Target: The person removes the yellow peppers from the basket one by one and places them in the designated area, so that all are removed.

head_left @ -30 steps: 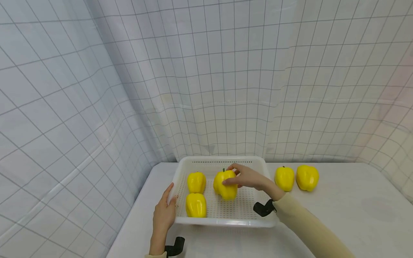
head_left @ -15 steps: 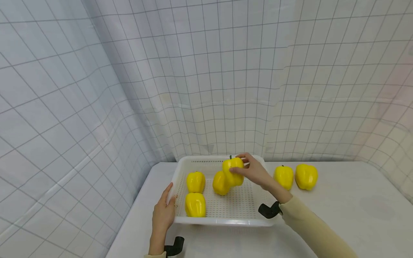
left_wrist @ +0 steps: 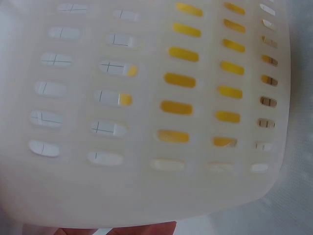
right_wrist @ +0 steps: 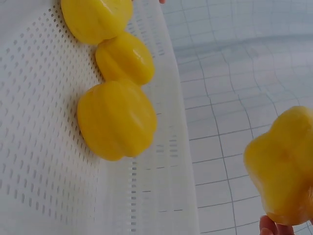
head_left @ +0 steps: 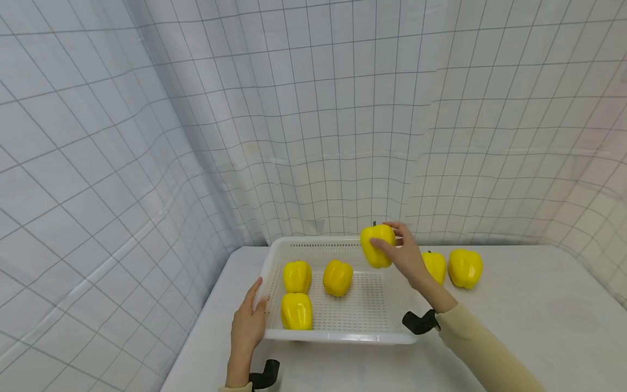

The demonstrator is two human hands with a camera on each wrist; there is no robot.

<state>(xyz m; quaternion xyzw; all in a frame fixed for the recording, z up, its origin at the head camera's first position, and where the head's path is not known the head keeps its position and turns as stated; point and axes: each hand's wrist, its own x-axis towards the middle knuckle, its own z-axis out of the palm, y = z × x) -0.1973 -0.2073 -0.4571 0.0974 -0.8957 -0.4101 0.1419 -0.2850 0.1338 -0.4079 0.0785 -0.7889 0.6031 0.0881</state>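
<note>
My right hand point(head_left: 409, 258) grips a yellow bell pepper point(head_left: 377, 245) by its side, stem upward, in the air near the back right corner of a white perforated basket point(head_left: 338, 337). In the right wrist view, this bell pepper point(right_wrist: 281, 166) hangs at the right, with fingertips point(right_wrist: 271, 226) below it. My left hand point(head_left: 248, 326) holds the basket's left side, thumb at the rim; some fingers are hidden behind the wall. The left wrist view shows the basket wall point(left_wrist: 142, 186) up close. Inside the basket lie three yellow bell peppers point(head_left: 337, 278), two at the left and one mid-basket.
Two more yellow bell peppers point(head_left: 465, 269) stand on the white table point(head_left: 529, 316) right of the basket, one partly behind my right hand. A white gridded curtain point(head_left: 343, 136) closes off the back and left.
My right hand has lifted the bell pepper from beside the middle one and carried it up, back and to the right. My left hand stays at the basket.
</note>
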